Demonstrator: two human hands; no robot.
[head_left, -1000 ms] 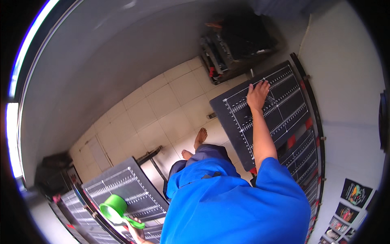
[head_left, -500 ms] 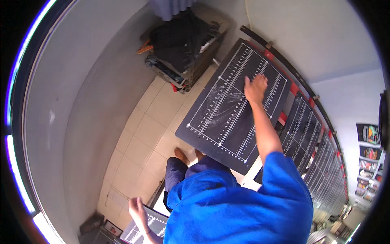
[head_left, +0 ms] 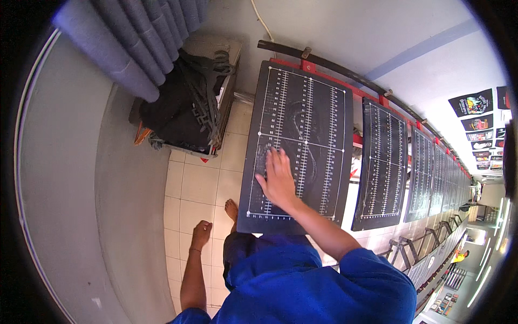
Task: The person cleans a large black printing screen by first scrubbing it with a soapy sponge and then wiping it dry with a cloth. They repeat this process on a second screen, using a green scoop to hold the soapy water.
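My right hand (head_left: 278, 181) lies flat, palm down and fingers spread, on the near left part of a dark board (head_left: 329, 186) with white ruler scales, cross lines and corner dots. Pale smears show on the board's surface around the fingers. Nothing is visible under the palm. My left hand (head_left: 201, 233) hangs low beside my body over the tiled floor, fingers loosely curled in, with no thing seen in it.
Similar dark ruled boards (head_left: 384, 162) run in a row to the right along a red and black rail (head_left: 345, 78). At the far left, black cloth (head_left: 181, 108) lies piled on a stand below a grey-blue curtain (head_left: 135, 43). A grey wall (head_left: 65, 189) borders the left side.
My right hand has come from the board's far part to its near left part. The view has turned, and my left hand now shows over the tiles instead of near another board.
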